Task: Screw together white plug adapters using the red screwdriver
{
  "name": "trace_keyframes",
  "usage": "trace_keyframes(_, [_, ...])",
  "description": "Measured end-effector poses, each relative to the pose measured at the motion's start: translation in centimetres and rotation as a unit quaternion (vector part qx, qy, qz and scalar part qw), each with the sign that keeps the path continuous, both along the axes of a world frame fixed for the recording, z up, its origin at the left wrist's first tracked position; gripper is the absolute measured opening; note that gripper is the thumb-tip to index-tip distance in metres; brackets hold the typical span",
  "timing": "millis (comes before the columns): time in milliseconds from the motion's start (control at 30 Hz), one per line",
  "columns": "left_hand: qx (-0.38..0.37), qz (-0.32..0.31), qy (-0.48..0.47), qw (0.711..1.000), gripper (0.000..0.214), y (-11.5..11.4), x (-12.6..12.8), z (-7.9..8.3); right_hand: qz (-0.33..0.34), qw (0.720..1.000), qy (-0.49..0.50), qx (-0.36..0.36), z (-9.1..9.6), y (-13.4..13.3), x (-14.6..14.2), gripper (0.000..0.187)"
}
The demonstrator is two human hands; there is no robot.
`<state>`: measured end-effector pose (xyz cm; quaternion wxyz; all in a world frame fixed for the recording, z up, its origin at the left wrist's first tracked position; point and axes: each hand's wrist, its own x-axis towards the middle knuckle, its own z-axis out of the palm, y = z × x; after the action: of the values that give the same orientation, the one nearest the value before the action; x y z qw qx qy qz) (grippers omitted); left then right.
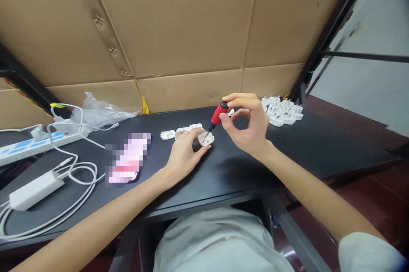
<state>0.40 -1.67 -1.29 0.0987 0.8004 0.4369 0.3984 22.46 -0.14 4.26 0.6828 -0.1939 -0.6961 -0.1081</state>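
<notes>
My left hand [182,155] rests its fingers on a white three-pin plug body [206,138], which lies on the black desk [223,170] with its open side up. My right hand [247,125] pinches a red-handled screwdriver [219,114] between thumb and fingers. The screwdriver's thin shaft [211,127] slants down, its tip at the plug's inside. Just left of my left hand lie several white plug parts [182,132].
A heap of white plugs [281,110] stands at the desk's far right. To the left are a pixelated phone [128,159], power strip [32,146], white charger [36,189], tangled cable [76,170] and plastic bag [99,112]. Cardboard [175,21] lines the wall behind.
</notes>
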Motion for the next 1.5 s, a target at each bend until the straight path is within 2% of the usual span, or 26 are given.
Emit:
trace_keyframes(167, [-0.002,0.003,-0.004,1.000,0.040,-0.05,0.04,0.09,-0.033,0.999,0.002,0.015,0.21,-0.16,0.01,0.011])
trace_keyframes(233, [0.000,0.002,-0.006,1.000,0.039,-0.08,0.07,0.15,-0.032,0.999,-0.001,0.011,0.25,-0.31,-0.01,0.013])
trace_keyframes(333, [0.002,-0.002,-0.005,1.000,0.038,-0.09,0.11,0.19,-0.023,1.000,0.000,0.012,0.19,-0.37,-0.02,0.019])
trace_keyframes(533, [-0.003,0.002,0.003,1.000,0.038,-0.06,0.12,0.20,0.012,1.000,-0.008,-0.022,-0.20,0.11,0.14,0.018])
trace_keyframes(667, [-0.004,-0.003,-0.001,1.000,0.038,-0.10,0.08,0.19,0.015,1.000,0.002,-0.003,-0.11,0.12,0.17,0.019])
trace_keyframes(867, [-0.006,-0.003,-0.005,1.000,0.038,-0.10,0.08,0.24,-0.027,1.000,-0.009,0.012,-0.01,-0.24,0.12,0.015])
trace_keyframes(1333, [-0.004,-0.004,-0.003,1.000,0.039,-0.06,0.06,0.11,-0.024,1.000,0.002,0.020,0.09,-0.20,0.04,0.022])
trace_keyframes(1500, [0.005,-0.003,-0.003,1.000,0.038,-0.02,0.08,0.10,-0.052,0.998,-0.004,0.028,0.08,-0.24,0.13,0.024])
